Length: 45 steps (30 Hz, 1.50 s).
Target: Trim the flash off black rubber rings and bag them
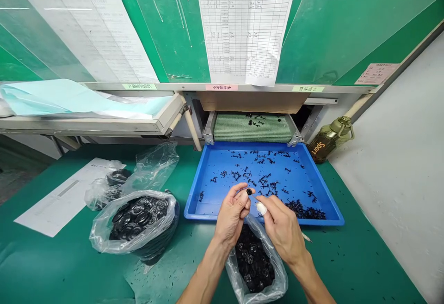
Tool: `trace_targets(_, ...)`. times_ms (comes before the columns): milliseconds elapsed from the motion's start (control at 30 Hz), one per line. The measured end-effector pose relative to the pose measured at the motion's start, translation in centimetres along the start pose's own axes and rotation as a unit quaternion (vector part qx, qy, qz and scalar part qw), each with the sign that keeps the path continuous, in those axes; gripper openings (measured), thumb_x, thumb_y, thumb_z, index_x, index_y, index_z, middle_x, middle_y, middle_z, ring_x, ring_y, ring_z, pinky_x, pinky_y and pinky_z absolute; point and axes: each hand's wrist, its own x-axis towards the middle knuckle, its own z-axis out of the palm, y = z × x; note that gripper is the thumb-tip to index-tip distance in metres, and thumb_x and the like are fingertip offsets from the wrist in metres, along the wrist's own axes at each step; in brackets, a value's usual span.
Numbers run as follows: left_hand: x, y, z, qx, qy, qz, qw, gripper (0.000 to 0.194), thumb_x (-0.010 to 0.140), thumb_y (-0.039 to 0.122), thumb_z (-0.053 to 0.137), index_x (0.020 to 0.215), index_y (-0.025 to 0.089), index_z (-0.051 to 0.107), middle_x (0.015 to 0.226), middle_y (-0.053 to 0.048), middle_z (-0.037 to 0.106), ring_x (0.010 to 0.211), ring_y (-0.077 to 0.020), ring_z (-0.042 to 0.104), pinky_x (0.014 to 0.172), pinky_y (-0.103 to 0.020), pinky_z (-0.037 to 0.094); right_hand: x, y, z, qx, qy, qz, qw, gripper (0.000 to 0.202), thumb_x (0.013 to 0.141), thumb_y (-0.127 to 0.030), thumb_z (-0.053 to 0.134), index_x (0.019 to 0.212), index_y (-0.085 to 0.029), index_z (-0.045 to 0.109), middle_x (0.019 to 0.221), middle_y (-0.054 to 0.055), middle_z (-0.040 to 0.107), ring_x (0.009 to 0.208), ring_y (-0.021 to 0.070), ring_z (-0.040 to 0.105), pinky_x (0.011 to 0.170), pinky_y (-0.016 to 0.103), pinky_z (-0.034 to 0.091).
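My left hand (233, 211) is raised over the front edge of the blue tray, pinching a small round black part (249, 191) between thumb and fingertips. Close by on the right, my right hand (282, 228) is closed around a thin stick-like tool (306, 237). The tool's rear end sticks out behind the hand, and its front tip is too fine to make out. A white cover (261, 208) wraps the right thumb. Below both hands stands an open clear plastic bag (281, 280) filled with black round parts (255, 264).
A blue tray (335, 214) holds scattered black scraps, below a green conveyor belt (251, 132). At left are a bag of black ring-like parts (138, 216), a smaller bag (104, 191) and a paper sheet (58, 202). A bottle (328, 142) leans at the right.
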Motion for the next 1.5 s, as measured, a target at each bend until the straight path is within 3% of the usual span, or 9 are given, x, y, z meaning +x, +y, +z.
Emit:
trace_targets(167, -0.2, -0.5, 0.1, 0.014, 0.015, 0.012, 1.000, 0.027, 0.072, 0.027, 0.071, 0.095, 0.014, 0.065, 0.091, -0.009, 0.064, 0.055, -0.0047, 0.040, 0.044, -0.018, 0.025, -0.2, -0.1, 0.0, 0.000, -0.003, 0.010, 1.000, 0.035, 0.089, -0.014, 0.033, 0.115, -0.021, 0.056, 0.091, 0.005, 0.059, 0.077, 0.0149, 0.058, 0.070, 0.026, 0.044)
trace_targets(533, -0.2, -0.8, 0.0, 0.015, 0.010, 0.033, 0.999, 0.019, 0.073, 0.022, 0.070, 0.087, 0.017, 0.057, 0.092, -0.006, 0.065, 0.054, -0.0037, 0.041, 0.044, -0.016, 0.025, -0.3, 0.0, 0.0, -0.014, 0.008, 0.002, 1.000, 0.035, 0.089, -0.014, 0.032, 0.115, -0.019, 0.056, 0.090, 0.006, 0.058, 0.076, 0.0148, 0.057, 0.070, 0.026, 0.045)
trace_targets(733, -0.3, -1.1, 0.2, 0.018, 0.018, 0.035, 0.999, 0.025, 0.074, 0.022, 0.069, 0.097, 0.017, 0.061, 0.097, -0.007, 0.063, 0.055, -0.0034, 0.041, 0.046, -0.016, 0.027, -0.1, -0.3, -0.1, -0.031, 0.009, 0.007, 0.999, 0.034, 0.089, -0.015, 0.032, 0.112, -0.020, 0.058, 0.087, 0.005, 0.058, 0.072, 0.0140, 0.057, 0.065, 0.024, 0.044)
trace_targets(1033, -0.3, -1.4, 0.2, -0.005, 0.017, -0.002, 1.000, 0.025, 0.071, 0.026, 0.073, 0.090, 0.016, 0.059, 0.076, -0.003, 0.063, 0.052, -0.0037, 0.038, 0.045, -0.016, 0.024, -0.2, -0.7, 0.3, -0.095, 0.027, 0.017, 0.995, 0.036, 0.090, -0.016, 0.033, 0.117, -0.019, 0.057, 0.081, 0.004, 0.057, 0.068, 0.0136, 0.056, 0.063, 0.024, 0.042)
trace_targets(1333, 0.0, -1.9, -0.2, 0.000, 0.048, 0.021, 0.999, 0.024, 0.067, 0.022, 0.075, 0.084, 0.015, 0.059, 0.089, -0.005, 0.065, 0.054, -0.0037, 0.041, 0.044, -0.016, 0.027, 0.3, -1.3, 0.2, -0.129, 0.001, 0.023, 0.991, 0.034, 0.086, -0.010, 0.033, 0.102, -0.019, 0.061, 0.079, 0.005, 0.058, 0.066, 0.0148, 0.055, 0.059, 0.024, 0.037)
trace_targets(1500, 0.3, -2.0, 0.3, -0.029, 0.051, 0.035, 0.998, 0.025, 0.069, 0.022, 0.073, 0.087, 0.014, 0.059, 0.086, -0.003, 0.063, 0.048, -0.0012, 0.033, 0.043, -0.015, 0.026, 0.4, -0.7, 1.7, -0.051, 0.032, 0.025, 0.998, 0.031, 0.087, -0.012, 0.031, 0.096, -0.017, 0.061, 0.078, 0.005, 0.060, 0.067, 0.0140, 0.054, 0.061, 0.023, 0.037)
